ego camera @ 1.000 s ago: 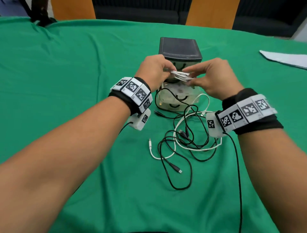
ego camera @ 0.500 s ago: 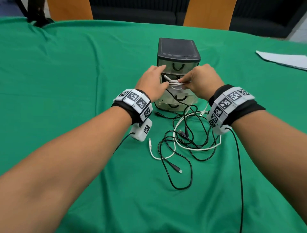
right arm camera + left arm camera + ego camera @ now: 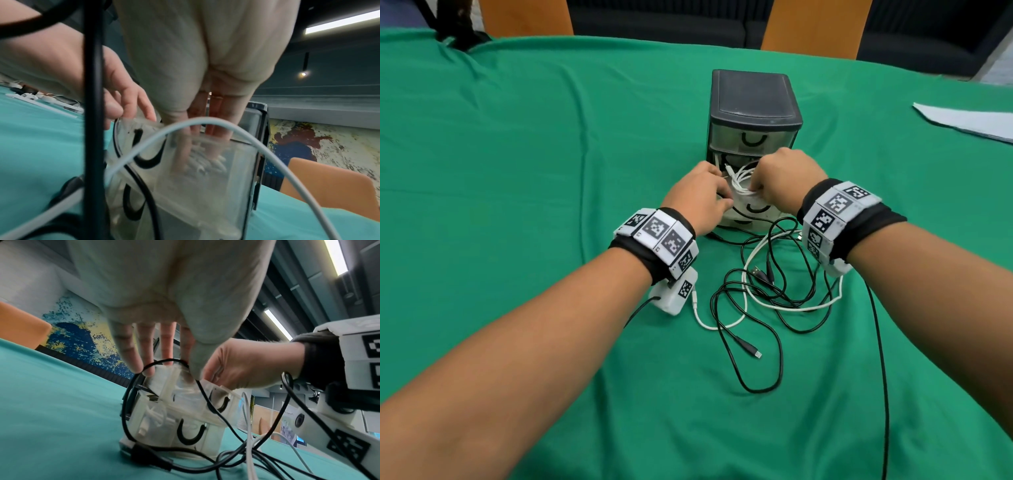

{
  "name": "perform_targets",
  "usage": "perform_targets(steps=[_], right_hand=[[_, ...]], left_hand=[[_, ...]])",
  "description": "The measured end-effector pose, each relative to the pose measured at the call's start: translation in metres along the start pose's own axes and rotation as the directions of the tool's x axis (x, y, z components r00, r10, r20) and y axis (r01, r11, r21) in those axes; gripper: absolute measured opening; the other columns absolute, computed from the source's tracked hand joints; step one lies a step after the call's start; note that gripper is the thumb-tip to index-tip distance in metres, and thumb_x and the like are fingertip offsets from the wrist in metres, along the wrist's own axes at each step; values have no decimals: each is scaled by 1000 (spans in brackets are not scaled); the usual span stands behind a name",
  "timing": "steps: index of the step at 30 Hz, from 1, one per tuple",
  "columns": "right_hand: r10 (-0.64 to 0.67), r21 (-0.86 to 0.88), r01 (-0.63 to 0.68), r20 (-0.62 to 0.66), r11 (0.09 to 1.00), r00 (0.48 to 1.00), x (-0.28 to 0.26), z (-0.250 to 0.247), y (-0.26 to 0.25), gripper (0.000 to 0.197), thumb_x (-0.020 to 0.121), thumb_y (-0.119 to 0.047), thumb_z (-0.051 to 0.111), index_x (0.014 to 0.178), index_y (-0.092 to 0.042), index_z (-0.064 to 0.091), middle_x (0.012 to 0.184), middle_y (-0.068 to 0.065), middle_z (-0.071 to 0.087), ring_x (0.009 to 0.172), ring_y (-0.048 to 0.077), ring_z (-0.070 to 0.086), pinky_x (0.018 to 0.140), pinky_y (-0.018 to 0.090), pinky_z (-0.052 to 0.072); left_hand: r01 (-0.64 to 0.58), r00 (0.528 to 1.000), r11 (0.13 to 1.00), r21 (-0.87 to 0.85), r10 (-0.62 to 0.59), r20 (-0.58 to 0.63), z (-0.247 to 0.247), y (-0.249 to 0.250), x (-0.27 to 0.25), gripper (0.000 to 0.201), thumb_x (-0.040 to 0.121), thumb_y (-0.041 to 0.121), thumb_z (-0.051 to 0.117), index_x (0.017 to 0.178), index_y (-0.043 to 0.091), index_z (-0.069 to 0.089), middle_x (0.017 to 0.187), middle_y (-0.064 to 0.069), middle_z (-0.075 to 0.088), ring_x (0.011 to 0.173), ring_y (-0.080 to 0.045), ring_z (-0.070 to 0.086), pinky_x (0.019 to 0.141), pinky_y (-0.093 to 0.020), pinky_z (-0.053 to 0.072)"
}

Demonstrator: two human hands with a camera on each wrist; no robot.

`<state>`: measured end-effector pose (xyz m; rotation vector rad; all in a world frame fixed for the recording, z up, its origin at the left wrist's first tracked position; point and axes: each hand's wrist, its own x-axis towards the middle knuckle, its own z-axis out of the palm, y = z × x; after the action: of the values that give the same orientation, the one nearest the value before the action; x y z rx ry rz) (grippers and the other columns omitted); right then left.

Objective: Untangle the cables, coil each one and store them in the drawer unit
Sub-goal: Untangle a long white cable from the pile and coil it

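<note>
I see the drawer unit upright on the green cloth, black lid and frame, clear drawers with black U-shaped handles. The top drawer is shut; I cannot tell what it holds. The second drawer is pulled out, and both my hands are at it. My right hand has its fingers curled down into that drawer, pressing a white coil of cable into it — through the clear wall the right wrist view shows the fingertips on the white loops. My left hand rests on the drawer's left edge with fingers nearly straight, gripping nothing. A lower drawer is closed and holds another coiled white cable.

In front of the unit lies the tangle — black cables looped over one white cable, loose on the cloth, one black loop riding up against the drawers.

No brand or readable writing anywhere; the wristbands carry only black-and-white square markers.
</note>
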<state>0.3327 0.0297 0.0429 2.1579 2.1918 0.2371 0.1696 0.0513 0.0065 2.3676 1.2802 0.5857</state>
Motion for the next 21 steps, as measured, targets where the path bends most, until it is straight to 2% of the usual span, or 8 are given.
perform_targets(steps=[2,5,12,14,18,21], right_hand=[[-11,32,10,22,999,1000,2,0,1,25,84,-7,65,97,-24,78,94,14,71,84,37,64,70,36,51],[3,54,-3,5,999,1000,6,-2,3,25,85,-7,65,98,-25,77,97,13,71,86,36,65,76,38,55],[82,61,-79,-44,995,996,8,4,7,13,86,-15,68,98,-17,76,97,15,70,86,37,63,74,37,50],[102,68,-97,-59,993,993,11,3,7,12,85,-13,69,96,-13,75,95,16,69,84,38,62,71,36,48],[145,64,-139,-113,988,983,22,3,2,18,78,-1,64,91,-10,73,88,16,68,80,38,62,69,39,54],[183,66,-175,-142,982,973,28,2,-2,19,80,0,63,94,-9,73,92,19,67,82,41,62,66,36,47]], left_hand=[[-1,1000,1000,-8,0,-6,2,-1,-1,15,95,29,62,99,20,73,134,4,48,116,-17,52,99,-29,40],[-8,1000,1000,-13,8,-12,3,0,1,16,95,28,61,100,17,71,133,3,48,115,-18,53,101,-32,41],[-10,1000,1000,-18,9,-7,3,2,4,11,96,25,60,97,16,66,128,3,49,109,-19,55,98,-36,43],[-13,1000,1000,-25,13,-19,3,3,4,9,96,23,59,95,16,65,128,3,49,108,-20,54,96,-35,43],[-13,999,999,-42,12,-36,3,3,5,8,96,21,60,96,15,66,129,2,50,109,-20,54,94,-31,42],[-6,999,998,-55,4,-41,3,3,5,8,95,22,61,95,16,66,129,2,50,110,-20,54,96,-32,42]])
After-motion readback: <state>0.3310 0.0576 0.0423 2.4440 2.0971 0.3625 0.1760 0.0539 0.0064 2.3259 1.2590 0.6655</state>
